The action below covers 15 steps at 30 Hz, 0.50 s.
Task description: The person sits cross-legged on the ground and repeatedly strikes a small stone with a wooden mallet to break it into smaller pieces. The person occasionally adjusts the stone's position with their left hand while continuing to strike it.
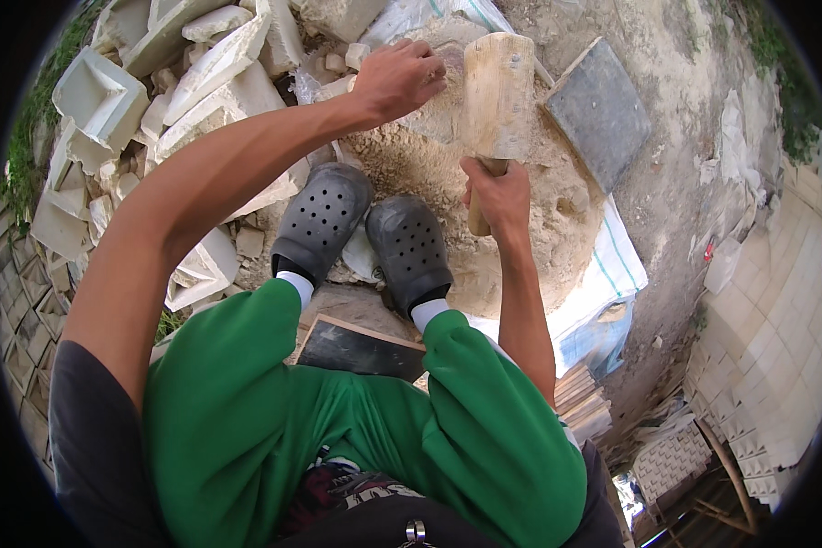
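My right hand point(500, 196) is wrapped round the short handle of a wooden mallet point(500, 96). The mallet's thick, pale head stands up and away from me, over a heap of crushed tan rubble point(539, 219). To its left, my left hand point(400, 80) is held above the heap's far side, back upward and fingers curled in. What those fingers hold, if anything, is hidden. A white woven sack point(612, 260) lies spread under the crushed material.
Broken off-white moulded pieces point(219, 82) are piled at the left. A flat grey slab point(599, 114) lies right of the mallet. My feet in dark clogs point(322, 215) rest at the heap's near edge. Stacked pale blocks point(767, 310) stand at the far right.
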### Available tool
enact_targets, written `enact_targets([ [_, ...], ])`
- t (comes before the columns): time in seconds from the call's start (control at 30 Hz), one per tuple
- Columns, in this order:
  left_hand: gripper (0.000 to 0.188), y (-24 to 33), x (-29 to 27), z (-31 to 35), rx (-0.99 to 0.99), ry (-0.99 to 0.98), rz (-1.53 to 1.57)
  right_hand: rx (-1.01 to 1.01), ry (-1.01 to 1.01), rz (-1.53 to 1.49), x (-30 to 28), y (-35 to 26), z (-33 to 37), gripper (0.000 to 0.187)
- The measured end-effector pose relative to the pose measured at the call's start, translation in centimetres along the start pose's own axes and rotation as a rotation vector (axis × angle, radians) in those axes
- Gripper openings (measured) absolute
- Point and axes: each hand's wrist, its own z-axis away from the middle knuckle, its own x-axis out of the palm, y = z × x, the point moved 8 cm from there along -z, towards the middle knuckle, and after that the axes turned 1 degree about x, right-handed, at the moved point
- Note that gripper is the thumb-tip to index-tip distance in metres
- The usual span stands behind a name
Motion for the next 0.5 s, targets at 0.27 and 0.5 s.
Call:
enact_targets([
  [0.27, 0.025, -4.2, -2.1, 3.5, -0.110, 0.094, 0.022, -0.321, 0.089, 0.055, 0.4, -3.3, 0.6, 0.035],
  [0.5, 0.024, -3.9, -2.0, 4.7, -0.074, 0.024, 0.113, -0.085, -0.027, 0.167, 3.3, -0.9, -1.0, 0.033],
])
